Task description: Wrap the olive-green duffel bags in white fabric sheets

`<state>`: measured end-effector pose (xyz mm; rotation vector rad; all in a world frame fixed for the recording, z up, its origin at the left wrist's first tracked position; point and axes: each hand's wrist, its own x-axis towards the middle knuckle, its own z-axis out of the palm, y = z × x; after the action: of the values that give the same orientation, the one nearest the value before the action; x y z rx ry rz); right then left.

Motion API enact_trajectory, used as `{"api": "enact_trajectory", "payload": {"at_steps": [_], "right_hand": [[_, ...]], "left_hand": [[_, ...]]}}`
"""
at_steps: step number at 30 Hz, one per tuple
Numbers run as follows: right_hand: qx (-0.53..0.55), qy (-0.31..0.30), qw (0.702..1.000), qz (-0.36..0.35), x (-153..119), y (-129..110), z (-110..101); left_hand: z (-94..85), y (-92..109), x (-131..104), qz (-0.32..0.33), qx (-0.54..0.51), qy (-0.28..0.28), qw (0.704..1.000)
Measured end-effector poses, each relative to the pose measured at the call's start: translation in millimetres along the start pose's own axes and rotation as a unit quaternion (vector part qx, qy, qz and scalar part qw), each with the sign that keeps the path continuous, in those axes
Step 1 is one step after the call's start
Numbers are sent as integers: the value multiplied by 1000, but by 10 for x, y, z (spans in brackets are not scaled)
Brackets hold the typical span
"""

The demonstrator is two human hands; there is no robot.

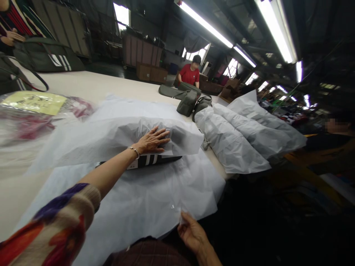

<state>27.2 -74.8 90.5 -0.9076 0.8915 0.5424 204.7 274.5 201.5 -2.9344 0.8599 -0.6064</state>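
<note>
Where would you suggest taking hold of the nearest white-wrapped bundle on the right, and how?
I'd grip the bundle around its thick middle, right hand coming from the near side: it lies long and rounded, while its loose wrapping flares past the table edge.

Bag [169, 159] on table [97, 83], between lower sheet [144, 192] and upper sheet [111, 136]. Plastic package [24, 123] left, wrapped bundles [233, 140] right. Other bags [47, 57] behind package.
</note>
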Motion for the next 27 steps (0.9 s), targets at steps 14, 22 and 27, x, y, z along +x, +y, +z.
{"api": "enact_trajectory", "payload": {"at_steps": [14,22,27], "right_hand": [[54,-53,995,61,-189,-167,77],[-5,-116,993,-29,-418,-235,235],[-43,-96,992,-73,-229,-166,275]], "left_hand": [[-10,14,-19,0,-34,17,999],[23,10,-27,1,-44,28,999],[50,3,-43,2,-42,34,999]]}}
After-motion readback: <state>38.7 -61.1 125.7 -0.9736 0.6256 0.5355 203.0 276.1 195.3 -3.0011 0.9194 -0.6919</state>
